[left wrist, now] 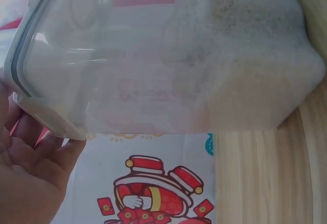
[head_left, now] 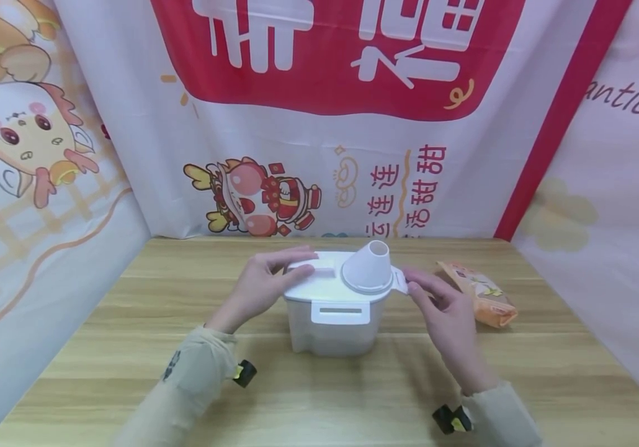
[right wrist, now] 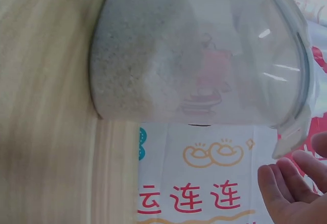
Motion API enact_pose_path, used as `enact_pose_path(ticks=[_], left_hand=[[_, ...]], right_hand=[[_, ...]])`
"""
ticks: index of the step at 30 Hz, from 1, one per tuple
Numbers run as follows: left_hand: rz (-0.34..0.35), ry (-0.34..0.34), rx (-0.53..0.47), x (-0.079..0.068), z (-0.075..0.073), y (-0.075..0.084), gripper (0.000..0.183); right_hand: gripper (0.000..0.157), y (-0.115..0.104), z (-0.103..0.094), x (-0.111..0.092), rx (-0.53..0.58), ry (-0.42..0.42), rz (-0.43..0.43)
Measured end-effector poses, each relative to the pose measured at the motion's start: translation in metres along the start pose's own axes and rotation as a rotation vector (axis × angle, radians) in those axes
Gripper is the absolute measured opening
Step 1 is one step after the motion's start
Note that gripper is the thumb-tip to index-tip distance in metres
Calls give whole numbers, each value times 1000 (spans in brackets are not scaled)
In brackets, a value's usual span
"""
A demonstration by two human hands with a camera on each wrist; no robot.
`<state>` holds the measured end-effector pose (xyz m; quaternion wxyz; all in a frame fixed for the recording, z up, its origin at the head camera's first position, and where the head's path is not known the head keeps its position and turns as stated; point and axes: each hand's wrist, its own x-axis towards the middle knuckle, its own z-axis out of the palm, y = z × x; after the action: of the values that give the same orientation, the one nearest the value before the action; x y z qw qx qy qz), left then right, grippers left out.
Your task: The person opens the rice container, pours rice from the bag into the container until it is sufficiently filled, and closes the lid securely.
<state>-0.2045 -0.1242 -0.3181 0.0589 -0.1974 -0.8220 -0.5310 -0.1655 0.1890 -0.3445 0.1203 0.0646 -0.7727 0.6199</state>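
A translucent lidded storage container (head_left: 333, 332) stands upright on the table, with pale, grainy contents at its bottom (right wrist: 138, 55). On its white lid (head_left: 316, 287) sits a white cone-shaped spout piece (head_left: 368, 266). My left hand (head_left: 260, 282) grips the lid's left end, thumb over the top; in the left wrist view its fingers touch a side latch (left wrist: 53, 117). At the right end, a latch (head_left: 400, 280) sticks outward. Close beside it is my right hand (head_left: 445, 310), its fingers loosely bent; the right wrist view shows the fingertips just below the latch (right wrist: 292, 138).
An orange and clear packet (head_left: 481, 295) lies on the wooden table (head_left: 353, 403), right of the container and behind my right hand. A printed cloth (head_left: 297, 136) hangs along the back edge, and more cloth hangs on both sides. Another latch (head_left: 340, 313) faces me on the container's front.
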Motion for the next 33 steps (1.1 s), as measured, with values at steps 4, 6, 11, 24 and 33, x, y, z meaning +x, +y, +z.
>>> enact_pose_path(ticks=[4, 6, 11, 24, 33], left_hand=[[-8, 12, -30, 1, 2, -4, 40], [-17, 21, -38, 1, 2, -5, 40], [-6, 24, -69, 0, 4, -5, 39], [12, 43, -62, -4, 2, -6, 35], [32, 52, -52, -2, 7, -6, 35]], right_hand=[[37, 2, 6, -3, 21, 58, 13], [40, 2, 10, -4, 19, 81, 20], [38, 6, 19, -7, 13, 134, 17], [37, 3, 43, -14, 139, 189, 73], [35, 9, 47, -17, 204, 238, 78]])
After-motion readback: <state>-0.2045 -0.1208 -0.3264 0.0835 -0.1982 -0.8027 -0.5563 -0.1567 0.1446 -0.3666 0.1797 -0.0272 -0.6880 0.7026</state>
